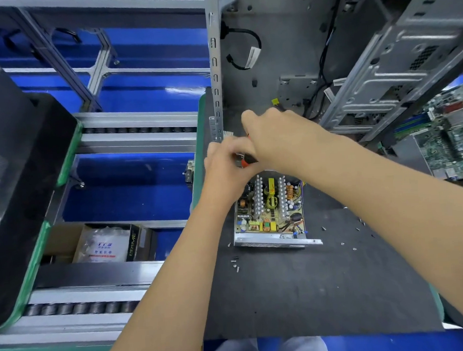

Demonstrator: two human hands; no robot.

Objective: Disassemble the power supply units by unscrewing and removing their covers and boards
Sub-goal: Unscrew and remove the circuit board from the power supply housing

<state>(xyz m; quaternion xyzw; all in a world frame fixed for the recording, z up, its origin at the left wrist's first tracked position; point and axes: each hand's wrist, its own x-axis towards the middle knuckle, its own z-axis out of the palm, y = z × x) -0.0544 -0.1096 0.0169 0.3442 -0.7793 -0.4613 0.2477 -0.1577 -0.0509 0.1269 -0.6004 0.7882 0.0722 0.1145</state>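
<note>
An opened power supply unit point(270, 213) lies on the dark mat point(298, 292), cover off, its circuit board with heatsinks and coils exposed inside the metal shell. Both hands meet over its far end. My right hand point(279, 138) grips a red-and-black screwdriver point(244, 161) whose handle shows between the hands. My left hand point(227, 164) curls around the lower part of the tool; the tip and the screw are hidden. Loose screws point(235, 265) lie on the mat beside the unit.
An empty grey computer case point(325, 49) stands behind the unit, with a drive cage point(396, 67) leaning at right. A green motherboard point(448, 137) lies far right. A roller conveyor point(131, 132) and blue bins fill the left; a cardboard box point(105, 243) sits below.
</note>
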